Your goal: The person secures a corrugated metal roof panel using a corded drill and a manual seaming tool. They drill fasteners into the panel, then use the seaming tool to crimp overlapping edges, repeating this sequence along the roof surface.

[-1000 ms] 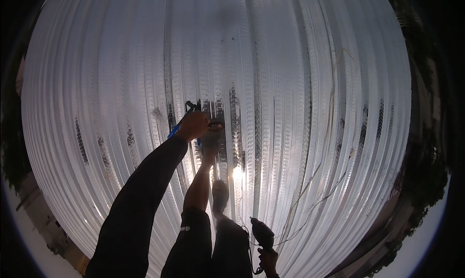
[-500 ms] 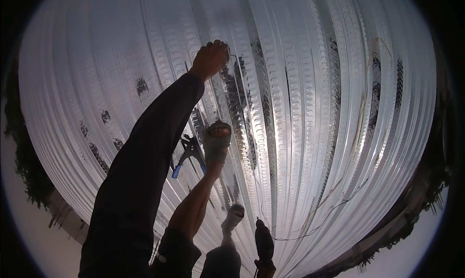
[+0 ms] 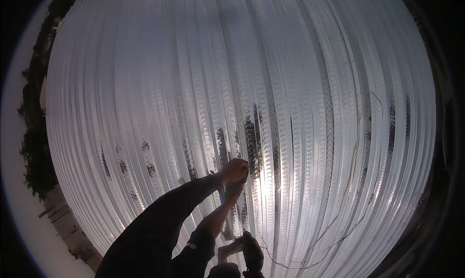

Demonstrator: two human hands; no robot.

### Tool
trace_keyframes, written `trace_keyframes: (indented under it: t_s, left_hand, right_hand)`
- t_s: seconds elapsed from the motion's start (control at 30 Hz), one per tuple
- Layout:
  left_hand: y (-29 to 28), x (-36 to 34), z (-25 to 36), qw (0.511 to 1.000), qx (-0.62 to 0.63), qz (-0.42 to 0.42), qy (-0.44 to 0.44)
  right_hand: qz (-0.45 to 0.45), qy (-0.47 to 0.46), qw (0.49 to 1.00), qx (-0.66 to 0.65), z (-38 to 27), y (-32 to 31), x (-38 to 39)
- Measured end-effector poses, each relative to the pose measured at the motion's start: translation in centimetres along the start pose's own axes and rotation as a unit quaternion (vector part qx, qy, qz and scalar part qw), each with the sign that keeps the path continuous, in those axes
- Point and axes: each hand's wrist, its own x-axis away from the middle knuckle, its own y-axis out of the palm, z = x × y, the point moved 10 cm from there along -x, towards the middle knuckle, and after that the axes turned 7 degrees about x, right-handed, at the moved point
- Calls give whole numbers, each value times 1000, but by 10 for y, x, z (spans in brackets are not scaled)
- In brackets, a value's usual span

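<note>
My left hand [image 3: 236, 170] reaches forward in a dark sleeve, low over the silvery ribbed sheets [image 3: 310, 84]. Its fingers are drawn together in a pinch; what lies between them is too small to make out. One of my feet [image 3: 234, 190], in a sandal, shows directly beneath that hand. At the lower edge a dark power drill [image 3: 252, 253] points forward, its tip near my other foot [image 3: 229, 249]. My right hand, at the drill's handle, is dark and mostly cut off by the edge. A blue-handled tool is nearly all hidden behind my left arm.
A thin dark cord [image 3: 301, 268] loops over the sheets to the right of the drill. Farther right lie pale strands [image 3: 356, 152]. Dark patches mark several ribs. Beyond the sheets' left edge stand trees [image 3: 36, 152] and a building [image 3: 68, 224].
My left hand has drawn back toward me and its fingers have closed together. The drill has shifted a little forward and left. My view has turned, and the blue-handled tool is now mostly covered.
</note>
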Motion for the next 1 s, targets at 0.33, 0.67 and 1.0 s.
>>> trace_keyframes:
  t_s: [0.33,0.67,1.0]
  left_hand:
    - [74,383,311,933,285,-211,57]
    - [220,584,403,893,413,-125,-123]
    - [281,617,388,850,437,-206,-211]
  right_hand:
    - [217,-261,932,124,82,-85,144]
    - [191,-141,806,-542,417,-74,318]
    - [254,-3,725,-640,551,53,485]
